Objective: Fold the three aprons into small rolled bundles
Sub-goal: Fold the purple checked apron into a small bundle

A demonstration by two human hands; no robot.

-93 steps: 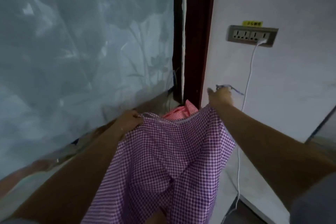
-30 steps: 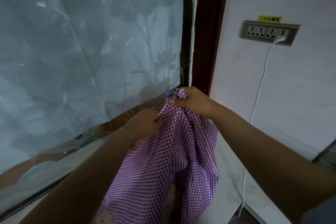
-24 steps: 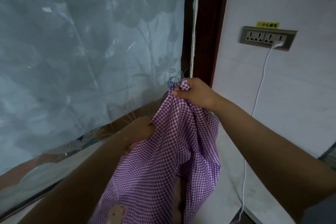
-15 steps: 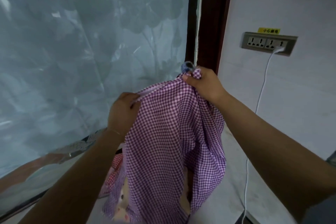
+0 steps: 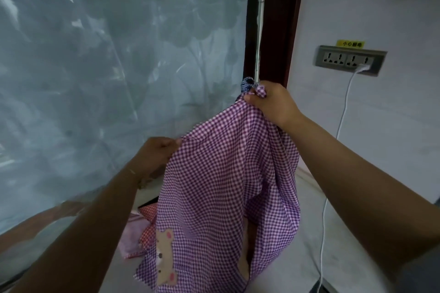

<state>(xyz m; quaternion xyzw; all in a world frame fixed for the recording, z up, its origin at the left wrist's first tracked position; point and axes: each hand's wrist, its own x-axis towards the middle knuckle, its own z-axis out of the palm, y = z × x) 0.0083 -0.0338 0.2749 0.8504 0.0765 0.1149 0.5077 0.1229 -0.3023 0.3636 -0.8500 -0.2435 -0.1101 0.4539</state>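
Observation:
A purple checked apron with a bear patch hangs in the air in front of me. My right hand grips its top corner together with a blue strap, high near the door frame. My left hand pinches the other top edge, lower and to the left. Beneath the hanging cloth, a red checked apron and a pink cloth lie on the white counter, partly hidden.
Frosted glass with a leaf pattern fills the left. A dark door frame stands behind my right hand. A wall socket with a white cable hanging down is on the right wall.
Both hands have lifted the purple apron off the counter and spread its top edge apart. The bear patch and the red apron beneath have come into view.

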